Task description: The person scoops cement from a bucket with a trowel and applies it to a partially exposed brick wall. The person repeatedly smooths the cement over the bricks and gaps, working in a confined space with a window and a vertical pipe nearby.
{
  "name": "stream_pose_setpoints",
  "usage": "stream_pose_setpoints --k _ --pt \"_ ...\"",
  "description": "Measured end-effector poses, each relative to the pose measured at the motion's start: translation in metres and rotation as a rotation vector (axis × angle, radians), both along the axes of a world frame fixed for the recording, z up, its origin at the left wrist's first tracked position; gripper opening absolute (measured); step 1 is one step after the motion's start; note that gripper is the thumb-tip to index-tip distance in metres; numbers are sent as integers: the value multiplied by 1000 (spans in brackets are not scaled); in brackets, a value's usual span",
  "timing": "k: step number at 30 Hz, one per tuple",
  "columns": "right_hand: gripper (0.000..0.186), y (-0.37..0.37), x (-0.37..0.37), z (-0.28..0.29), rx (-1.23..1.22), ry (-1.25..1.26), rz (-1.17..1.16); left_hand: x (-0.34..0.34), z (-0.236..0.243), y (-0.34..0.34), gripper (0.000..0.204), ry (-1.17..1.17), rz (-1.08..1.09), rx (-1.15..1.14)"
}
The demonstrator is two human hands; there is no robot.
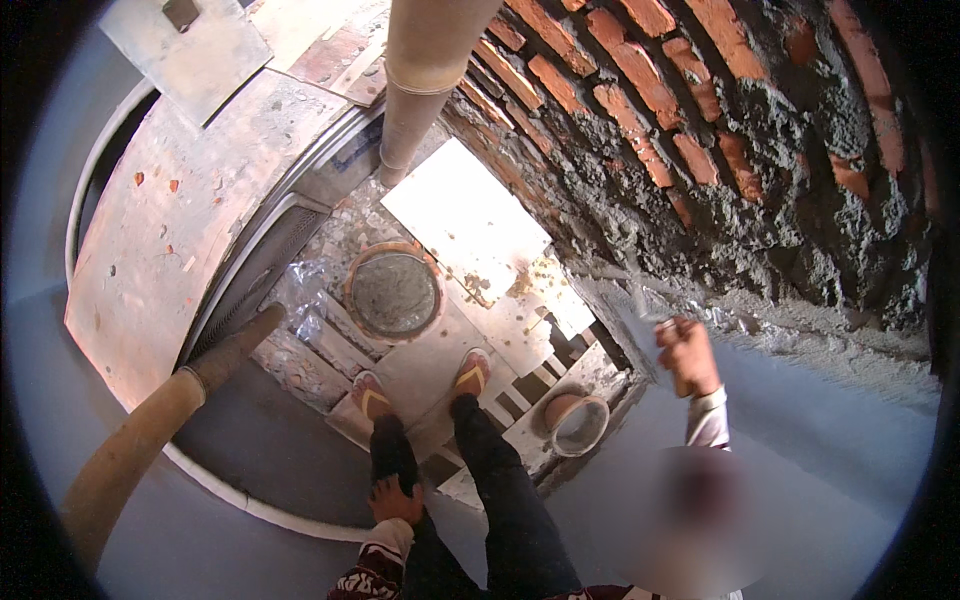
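My right hand (688, 357) is raised at the foot of the brick wall (655, 90), close to a ledge of wet grey mortar (770, 335). Its fingers are curled closed; what they hold, if anything, I cannot make out. Lying on my dark-trousered leg (393, 450) near the knee, my left hand (396, 502) is open and holds nothing. Patchy grey mortar fills the joints and covers the lower bricks. Beyond my sandalled feet (470, 372) sits a round pan (438, 272) with grey mortar in it.
A small bucket (556, 412) lies or stands right of my feet. Wooden planks (515, 400) with gaps form the footing. A pale board (465, 215) lies beside the wall. Bamboo poles (430, 50) (150, 430) rise at the top and left. Curved boarding (190, 210) carries brick crumbs.
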State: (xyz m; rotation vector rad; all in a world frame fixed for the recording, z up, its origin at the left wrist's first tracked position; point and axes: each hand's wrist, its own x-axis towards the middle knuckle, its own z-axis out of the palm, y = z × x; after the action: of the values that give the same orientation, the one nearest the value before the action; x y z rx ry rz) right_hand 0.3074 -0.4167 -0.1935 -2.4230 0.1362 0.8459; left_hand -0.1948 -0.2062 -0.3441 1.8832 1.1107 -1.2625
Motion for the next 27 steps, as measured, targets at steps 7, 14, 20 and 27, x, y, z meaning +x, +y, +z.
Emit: stream_pose_setpoints --k 7,14,20,27 --pt "30 131 -102 -212 -245 -76 891 -6 0 14 67 13 41 -14" --pt "29 256 -162 -397 -416 -57 999 -32 -7 9 66 -1 78 -7" --pt "44 219 -192 -398 -141 14 822 -51 -15 -2 65 -9 72 19" --pt "32 159 -169 -340 -233 85 816 -47 -22 -3 63 -67 93 16"
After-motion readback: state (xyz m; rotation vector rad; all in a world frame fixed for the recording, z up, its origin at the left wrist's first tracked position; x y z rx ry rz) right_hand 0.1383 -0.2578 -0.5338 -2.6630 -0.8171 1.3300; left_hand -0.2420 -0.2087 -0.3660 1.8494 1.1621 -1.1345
